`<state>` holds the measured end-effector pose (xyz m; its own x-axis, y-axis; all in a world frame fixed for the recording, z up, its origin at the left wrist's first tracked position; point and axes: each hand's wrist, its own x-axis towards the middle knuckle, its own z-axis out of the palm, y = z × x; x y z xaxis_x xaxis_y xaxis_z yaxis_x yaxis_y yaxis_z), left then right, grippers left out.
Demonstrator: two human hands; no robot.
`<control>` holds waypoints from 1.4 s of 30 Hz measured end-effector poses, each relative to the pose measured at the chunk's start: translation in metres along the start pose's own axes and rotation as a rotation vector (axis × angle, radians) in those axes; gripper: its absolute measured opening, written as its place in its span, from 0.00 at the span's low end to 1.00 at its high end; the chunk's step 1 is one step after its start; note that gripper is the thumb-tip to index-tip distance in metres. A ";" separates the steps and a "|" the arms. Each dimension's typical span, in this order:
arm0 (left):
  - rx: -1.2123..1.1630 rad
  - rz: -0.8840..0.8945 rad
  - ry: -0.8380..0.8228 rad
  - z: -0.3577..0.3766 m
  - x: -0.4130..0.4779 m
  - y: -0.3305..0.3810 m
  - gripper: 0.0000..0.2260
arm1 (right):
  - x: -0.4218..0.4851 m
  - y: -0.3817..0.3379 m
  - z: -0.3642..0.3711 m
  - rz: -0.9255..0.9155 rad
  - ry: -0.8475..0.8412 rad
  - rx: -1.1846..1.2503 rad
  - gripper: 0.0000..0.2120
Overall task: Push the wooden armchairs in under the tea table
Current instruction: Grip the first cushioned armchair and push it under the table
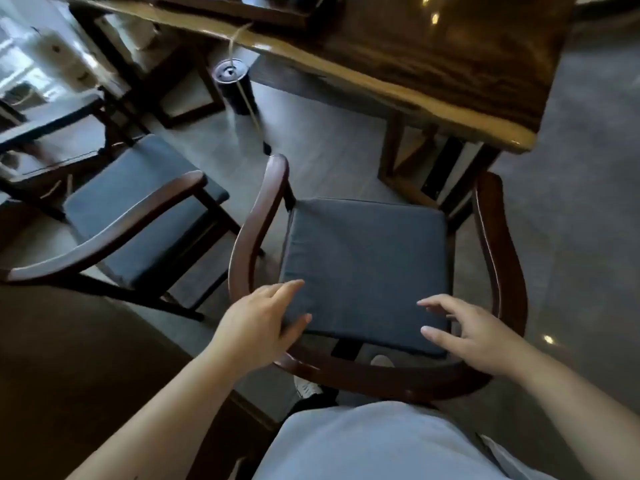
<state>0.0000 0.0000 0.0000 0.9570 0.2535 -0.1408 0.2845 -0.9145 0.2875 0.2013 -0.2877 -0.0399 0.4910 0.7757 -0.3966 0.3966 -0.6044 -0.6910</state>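
Observation:
A dark wooden armchair (498, 244) with a grey-blue seat cushion (367, 265) stands right in front of me, facing the tea table (415, 64), with floor between seat and table edge. My left hand (258, 327) hovers over the curved backrest rail at its left end, fingers spread above the cushion's corner. My right hand (471, 336) hovers over the rail's right end, fingers apart, holding nothing. A second armchair (114, 216) with the same cushion stands to the left, angled and pulled out from the table.
A black cylindrical bin (232, 85) stands on the grey tiled floor under the table's near edge, with a thin tube running into it. The table's wooden leg frame (398, 161) sits ahead of the chair. More dark furniture stands at far left.

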 end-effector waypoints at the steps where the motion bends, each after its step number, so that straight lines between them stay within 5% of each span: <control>1: -0.009 0.023 -0.040 0.004 0.001 -0.007 0.28 | -0.002 -0.005 0.009 0.024 -0.009 0.019 0.33; 7: 0.017 0.217 -0.179 0.023 0.006 -0.033 0.35 | -0.032 -0.021 0.057 0.148 -0.026 0.083 0.29; 11: -0.084 0.247 -0.365 0.028 0.008 -0.033 0.39 | -0.043 -0.019 0.076 0.051 -0.019 -0.144 0.33; 15: -0.054 0.357 -0.473 0.041 0.006 -0.021 0.45 | -0.036 -0.007 0.087 -0.053 0.072 -0.260 0.19; 19: 0.063 0.468 -0.365 0.070 -0.004 -0.005 0.31 | -0.037 0.002 0.091 -0.152 0.157 -0.275 0.16; 25: 0.018 0.358 -0.296 0.077 -0.016 0.012 0.15 | -0.039 0.011 0.096 -0.246 0.209 -0.328 0.22; 42: 0.213 0.501 -0.305 0.082 -0.012 0.007 0.08 | -0.039 0.010 0.102 -0.283 0.308 -0.329 0.15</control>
<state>-0.0137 -0.0348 -0.0739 0.9034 -0.2955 -0.3108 -0.2425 -0.9497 0.1982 0.1073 -0.3054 -0.0930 0.5147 0.8574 0.0083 0.7449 -0.4423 -0.4995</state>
